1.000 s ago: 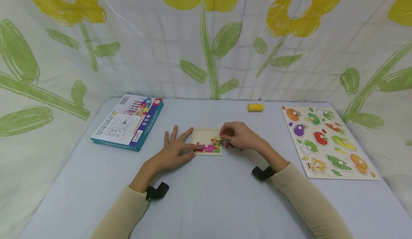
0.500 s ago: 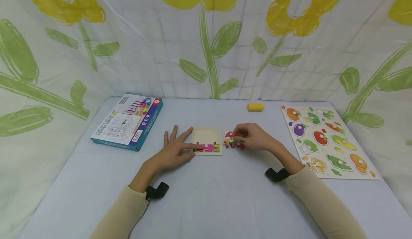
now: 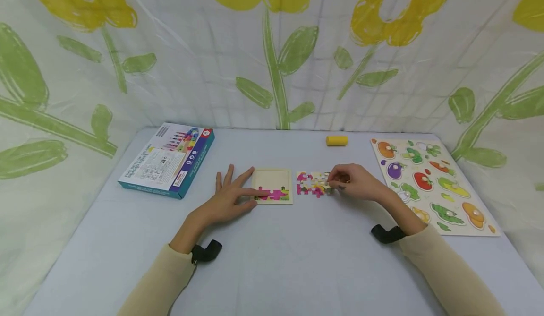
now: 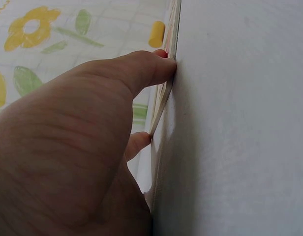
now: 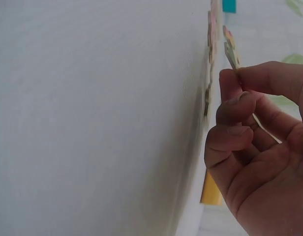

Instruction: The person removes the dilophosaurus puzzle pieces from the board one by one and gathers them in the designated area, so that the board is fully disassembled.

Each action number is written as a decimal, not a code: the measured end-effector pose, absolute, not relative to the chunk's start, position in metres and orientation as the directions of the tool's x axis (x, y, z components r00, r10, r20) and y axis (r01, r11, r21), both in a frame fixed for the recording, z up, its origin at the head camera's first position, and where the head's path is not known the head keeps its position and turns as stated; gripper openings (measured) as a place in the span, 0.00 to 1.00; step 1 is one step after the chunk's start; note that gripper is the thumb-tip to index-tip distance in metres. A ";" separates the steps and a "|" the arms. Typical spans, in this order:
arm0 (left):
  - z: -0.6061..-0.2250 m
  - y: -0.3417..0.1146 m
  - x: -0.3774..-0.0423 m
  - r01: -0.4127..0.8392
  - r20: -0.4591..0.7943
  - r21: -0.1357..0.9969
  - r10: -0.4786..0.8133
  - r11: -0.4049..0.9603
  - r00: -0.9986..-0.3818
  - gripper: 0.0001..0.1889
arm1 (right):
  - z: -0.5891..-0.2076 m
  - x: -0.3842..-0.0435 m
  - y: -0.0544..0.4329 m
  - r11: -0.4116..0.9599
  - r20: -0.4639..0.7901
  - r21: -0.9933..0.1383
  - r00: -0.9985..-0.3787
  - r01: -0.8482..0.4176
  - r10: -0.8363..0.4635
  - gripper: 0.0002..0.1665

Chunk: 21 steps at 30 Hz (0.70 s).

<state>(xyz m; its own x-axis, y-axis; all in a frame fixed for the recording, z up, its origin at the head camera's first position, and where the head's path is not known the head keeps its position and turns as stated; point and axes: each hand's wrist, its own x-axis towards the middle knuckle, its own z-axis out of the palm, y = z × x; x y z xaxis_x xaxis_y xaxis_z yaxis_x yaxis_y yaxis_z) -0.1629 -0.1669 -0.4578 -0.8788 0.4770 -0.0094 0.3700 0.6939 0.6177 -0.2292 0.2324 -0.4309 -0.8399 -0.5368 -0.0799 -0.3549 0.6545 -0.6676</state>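
My left hand (image 3: pixel 229 200) lies with fingers spread at the left side of a small square wooden puzzle tray (image 3: pixel 272 170). One finger reaches across the pink and green pieces (image 3: pixel 278 195) fitted along the tray's near side; the thumb is at its near left corner. The left wrist view has the thumb (image 4: pixel 151 71) right at the tray's edge. My right hand (image 3: pixel 354 182) is over the right end of a cluster of loose jigsaw pieces (image 3: pixel 309 183). Between thumb and forefinger it pinches one thin jigsaw piece (image 5: pixel 231 51), tilted up above the table.
At the left stands a flat cardboard box (image 3: pixel 165 160) with teal sides. A yellow cylinder (image 3: pixel 336 140) lies near the back. To the right is a wooden vegetable peg puzzle board (image 3: pixel 433 188), partly behind my right forearm. A flower-printed curtain (image 3: pixel 191 70) hangs behind the table.
My right hand has moved right, from the tray's right edge across the loose pieces to their far end, with the jigsaw piece pinched. The left hand stays on the tray.
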 end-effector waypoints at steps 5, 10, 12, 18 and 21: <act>-0.458 -0.167 -0.163 0.373 -0.008 0.618 0.479 0.692 -0.878 0.18 | -0.430 -0.227 0.241 0.664 -0.081 -0.660 -0.845 -0.352 -0.528 0.03; -0.458 -0.167 -0.163 0.372 -0.006 0.620 0.477 0.691 -0.879 0.18 | -0.430 -0.227 0.248 0.676 -0.105 -0.661 -0.851 -0.326 -0.514 0.04; -0.458 -0.167 -0.162 0.371 -0.007 0.619 0.477 0.692 -0.879 0.18 | -0.431 -0.227 0.250 0.671 -0.105 -0.667 -0.850 -0.324 -0.516 0.04; -0.456 -0.167 -0.162 0.367 -0.012 0.620 0.476 0.693 -0.879 0.18 | -0.434 -0.226 0.252 0.661 -0.098 -0.675 -0.848 -0.329 -0.522 0.04; -0.457 -0.167 -0.162 0.362 -0.016 0.620 0.473 0.696 -0.881 0.18 | -0.434 -0.225 0.251 0.664 -0.101 -0.674 -0.849 -0.325 -0.519 0.04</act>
<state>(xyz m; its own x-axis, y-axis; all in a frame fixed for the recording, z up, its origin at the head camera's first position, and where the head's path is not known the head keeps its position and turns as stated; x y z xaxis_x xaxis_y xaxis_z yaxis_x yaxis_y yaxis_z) -0.1620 -0.1669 -0.4565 -0.8809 0.4730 -0.0156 0.3625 0.6956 0.6203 -0.2251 0.2510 -0.4342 -0.8491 -0.5185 -0.1008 -0.3254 0.6637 -0.6735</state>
